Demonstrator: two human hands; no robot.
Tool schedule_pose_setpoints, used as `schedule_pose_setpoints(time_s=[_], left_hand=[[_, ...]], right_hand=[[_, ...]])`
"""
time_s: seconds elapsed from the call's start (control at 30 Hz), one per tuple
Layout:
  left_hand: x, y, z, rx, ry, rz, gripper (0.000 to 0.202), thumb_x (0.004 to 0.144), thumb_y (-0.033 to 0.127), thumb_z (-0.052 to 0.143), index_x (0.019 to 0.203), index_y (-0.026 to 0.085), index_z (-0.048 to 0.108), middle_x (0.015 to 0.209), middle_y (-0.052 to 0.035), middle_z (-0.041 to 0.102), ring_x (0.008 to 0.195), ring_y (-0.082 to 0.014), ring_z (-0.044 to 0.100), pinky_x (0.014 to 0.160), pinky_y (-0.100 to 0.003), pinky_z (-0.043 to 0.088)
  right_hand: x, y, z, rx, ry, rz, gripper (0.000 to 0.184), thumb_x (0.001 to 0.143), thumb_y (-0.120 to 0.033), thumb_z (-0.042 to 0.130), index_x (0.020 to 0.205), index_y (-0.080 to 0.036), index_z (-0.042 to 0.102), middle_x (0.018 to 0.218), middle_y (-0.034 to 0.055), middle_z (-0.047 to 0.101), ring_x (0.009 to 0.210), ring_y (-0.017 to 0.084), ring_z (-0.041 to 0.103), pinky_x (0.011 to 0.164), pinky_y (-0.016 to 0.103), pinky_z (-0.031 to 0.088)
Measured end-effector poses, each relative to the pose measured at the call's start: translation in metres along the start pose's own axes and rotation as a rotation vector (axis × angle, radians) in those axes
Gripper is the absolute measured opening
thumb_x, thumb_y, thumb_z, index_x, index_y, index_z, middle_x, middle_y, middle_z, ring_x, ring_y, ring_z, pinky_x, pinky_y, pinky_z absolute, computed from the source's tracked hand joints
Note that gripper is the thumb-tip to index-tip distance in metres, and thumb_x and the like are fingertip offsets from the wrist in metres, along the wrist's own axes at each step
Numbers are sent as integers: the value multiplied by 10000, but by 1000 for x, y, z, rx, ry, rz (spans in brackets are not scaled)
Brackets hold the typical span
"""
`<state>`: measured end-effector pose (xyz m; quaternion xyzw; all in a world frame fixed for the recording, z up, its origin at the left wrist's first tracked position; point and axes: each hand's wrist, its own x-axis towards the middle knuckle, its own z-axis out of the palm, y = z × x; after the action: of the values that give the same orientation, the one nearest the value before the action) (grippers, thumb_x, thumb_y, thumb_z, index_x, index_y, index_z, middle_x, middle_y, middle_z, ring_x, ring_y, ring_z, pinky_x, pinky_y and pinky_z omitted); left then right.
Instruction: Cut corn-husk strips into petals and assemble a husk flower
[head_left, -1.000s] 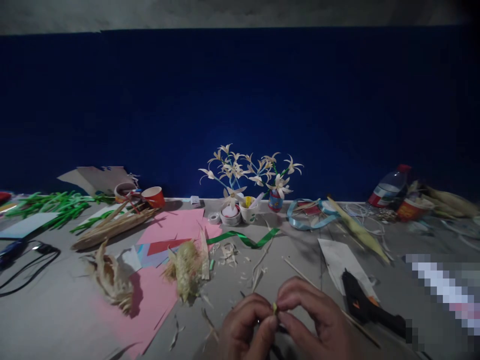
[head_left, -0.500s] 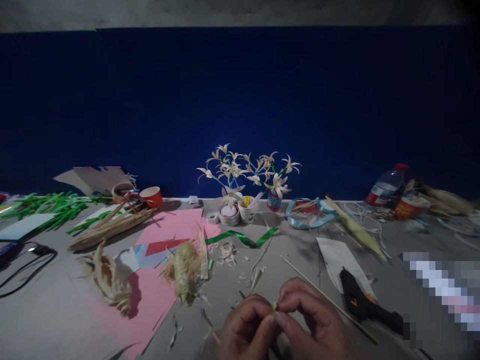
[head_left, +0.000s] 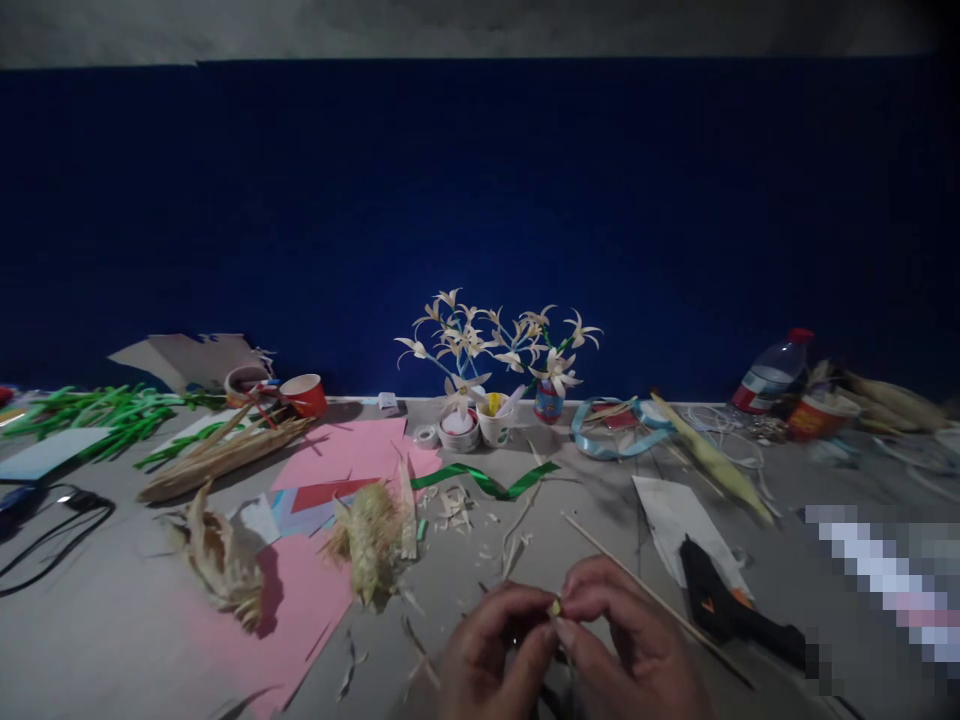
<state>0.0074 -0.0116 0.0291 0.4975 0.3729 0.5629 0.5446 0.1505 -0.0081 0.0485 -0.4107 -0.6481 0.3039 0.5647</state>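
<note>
Close to the table's front edge, my left hand point(head_left: 499, 645) and my right hand point(head_left: 622, 635) meet fingertip to fingertip. Both pinch one tiny yellowish piece point(head_left: 556, 607), too small and too covered by fingers to name surely. Just beyond my fingers lie pale husk scraps point(head_left: 517, 540) and a thin wooden stick point(head_left: 652, 595) running past my right hand. A black glue gun point(head_left: 720, 595) rests on white paper point(head_left: 682, 515) to the right. Left of my hands sits a dry, fibrous corn husk bundle point(head_left: 371, 545).
White husk flowers point(head_left: 465, 340) stand in small cups at the back. A green ribbon point(head_left: 487, 480) curls before them. Pink paper sheets point(head_left: 300, 600), green pipe cleaners point(head_left: 97, 415) and a dried husk point(head_left: 225, 460) spread leftward. At the right back are a plastic bottle point(head_left: 772, 370) and a red cup point(head_left: 817, 415).
My hands stay together and shift only slightly. The yellowish piece between the fingertips has turned and moved a little to the right. Everything else on the table looks the same.
</note>
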Motion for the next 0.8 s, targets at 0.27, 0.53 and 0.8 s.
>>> schedule_pose_setpoints(time_s=[0.27, 0.53, 0.8], left_hand=[[3, 3, -5, 46, -53, 104, 103, 838, 300, 679, 825, 200, 705, 844, -44, 616, 842, -191, 586, 789, -279, 445], [-1, 9, 8, -318, 50, -213, 267, 667, 400, 828, 708, 167, 703, 748, -14, 629, 747, -151, 551, 717, -241, 413], [3, -2, 8, -601, -18, -414, 330, 606, 381, 875, 684, 147, 656, 621, 4, 656, 624, -116, 563, 652, -230, 394]], right_hand=[[-3, 3, 1, 73, -3, 48, 123, 807, -153, 635, 727, -246, 637, 747, -4, 587, 703, 172, 596, 622, 246, 487], [-1, 7, 3, 229, -10, 140, 121, 818, -226, 671, 698, -231, 651, 736, -1, 564, 704, 171, 569, 618, 247, 470], [-3, 10, 5, 352, -35, 196, 118, 834, -292, 678, 729, -238, 675, 765, -4, 542, 649, 149, 545, 562, 247, 462]])
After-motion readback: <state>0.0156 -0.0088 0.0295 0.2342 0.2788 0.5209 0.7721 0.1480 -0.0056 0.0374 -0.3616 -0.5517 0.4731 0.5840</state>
